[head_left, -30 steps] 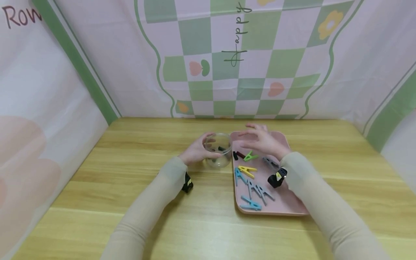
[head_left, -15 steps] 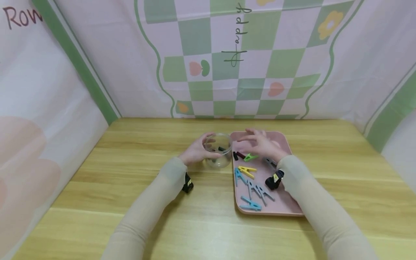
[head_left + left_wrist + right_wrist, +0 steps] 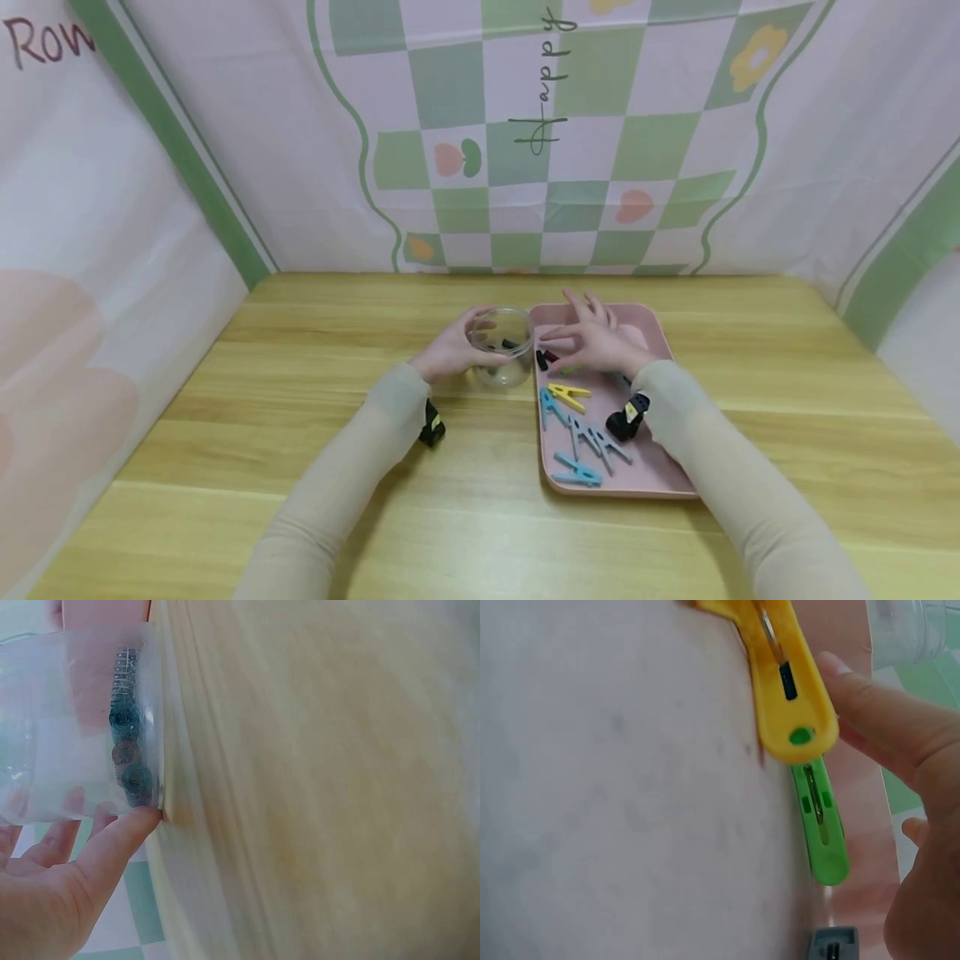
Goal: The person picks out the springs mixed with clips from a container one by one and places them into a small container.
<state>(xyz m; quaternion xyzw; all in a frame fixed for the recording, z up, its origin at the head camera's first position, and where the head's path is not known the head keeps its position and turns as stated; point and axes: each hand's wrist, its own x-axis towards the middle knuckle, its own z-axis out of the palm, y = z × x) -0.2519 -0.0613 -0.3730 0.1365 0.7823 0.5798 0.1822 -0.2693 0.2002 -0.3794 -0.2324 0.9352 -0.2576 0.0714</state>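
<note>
My left hand holds a clear round jar upright on the table, thumb and fingers curled about its side. Several small dark ribbed cylinders lie at the jar's bottom. Over the pink tray, my right hand has its fingers spread, with nothing seen between them. Thumb and index finger stand apart near a black piece and a dark red one by the tray's left wall. A green clothespin lies under this hand, mostly hidden in the head view.
In the tray lie a yellow clothespin, blue clothespins and grey ones. The tray stands just right of the jar on a wooden table. A patterned cloth hangs behind the table.
My right hand has come down and slightly nearer to me, toward the dark pieces, and now covers most of the green clothespin. The left hand and jar have stayed in place.
</note>
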